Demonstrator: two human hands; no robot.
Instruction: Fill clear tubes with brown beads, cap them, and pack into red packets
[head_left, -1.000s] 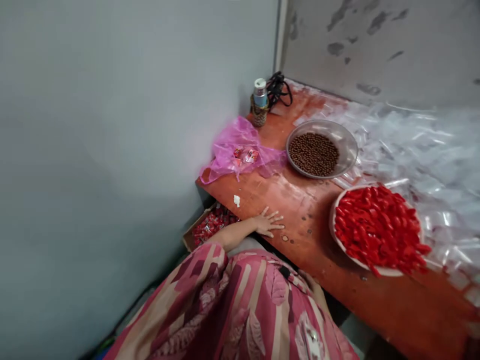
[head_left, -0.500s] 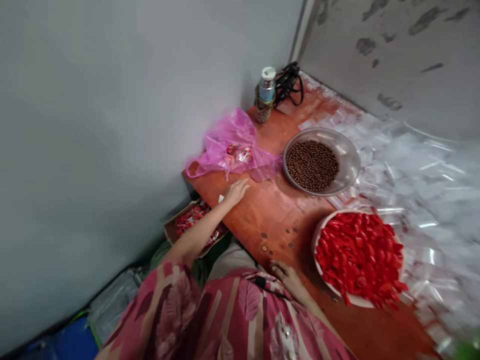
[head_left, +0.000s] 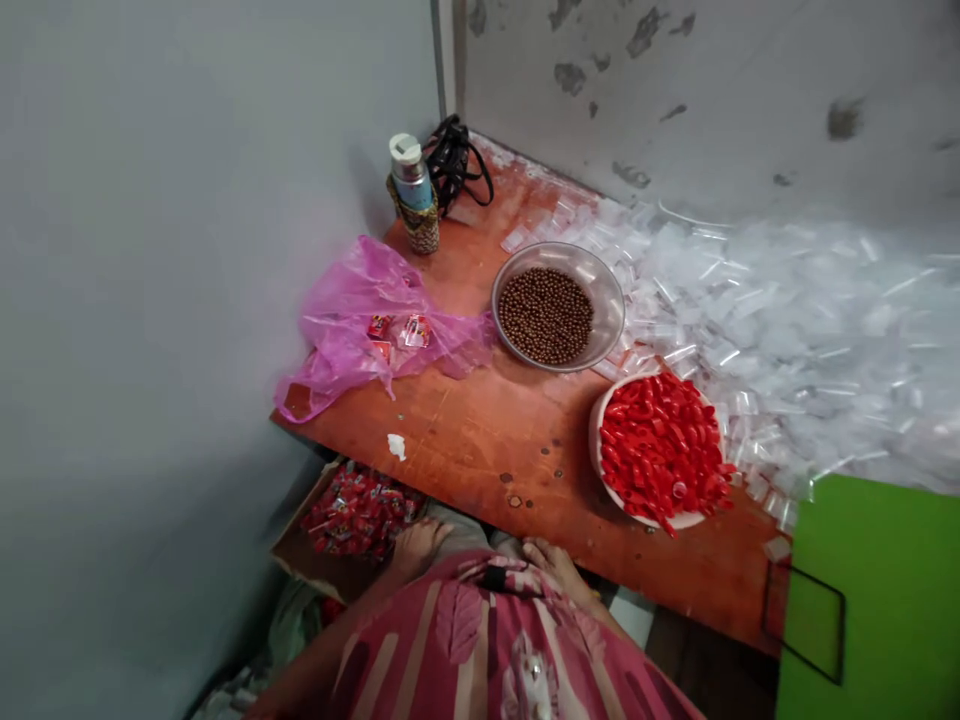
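My left hand [head_left: 418,543] lies on my left thigh, beside a cardboard box [head_left: 294,545] of small red-wrapped packets [head_left: 364,510]. Its fingers lie flat and hold nothing I can see. On my other thigh rests my right hand [head_left: 553,563], fingers stretched out at the edge of the orange table [head_left: 457,440], with nothing in them. A white bowl [head_left: 598,440] heaped with red plastic pieces [head_left: 664,445] stands on the table ahead of my right hand. Behind it sits a clear bowl [head_left: 607,300] of small brown balls [head_left: 546,315].
A pink plastic bag [head_left: 341,310] with several red packets spreads over the left corner. A flask [head_left: 412,185] and a black cable [head_left: 454,165] stand by the wall. Clear plastic containers [head_left: 787,340] pile up on the right, near a green board [head_left: 877,590].
My left hand has drawn back from the tabletop to my thigh. The view has turned right, bringing the green board in. My right hand stays near my lap.
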